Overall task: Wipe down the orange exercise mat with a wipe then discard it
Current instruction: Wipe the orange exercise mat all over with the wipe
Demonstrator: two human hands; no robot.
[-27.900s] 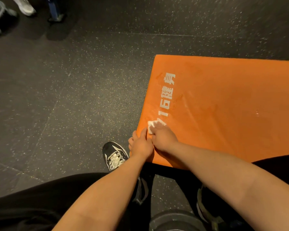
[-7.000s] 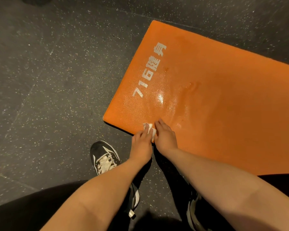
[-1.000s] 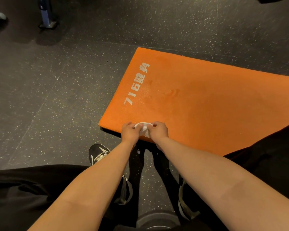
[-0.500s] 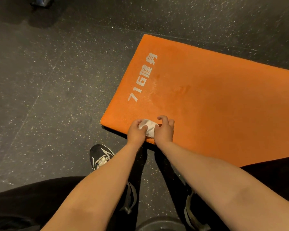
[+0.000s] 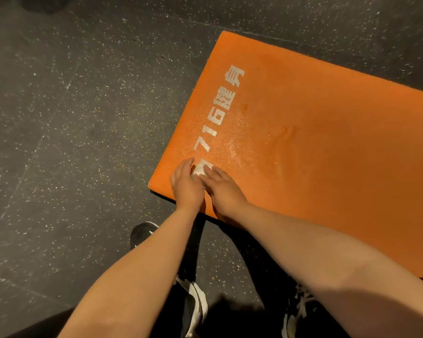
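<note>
The mat [image 5: 327, 154] is lying on the floor [image 5: 71, 142], running off rightward. The wipe [image 5: 202, 168] is sitting on it by the near left corner, under the left hand [image 5: 186, 186] and right hand [image 5: 224, 189], which are lying side by side.

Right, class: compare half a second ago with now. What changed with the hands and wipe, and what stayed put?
The left hand and right hand no longer bunch the wipe with curled fingers; they press it flatter onto the orange mat. It has slid from the near edge towards the white lettering. The mat itself appears unmoved on the floor.
</note>
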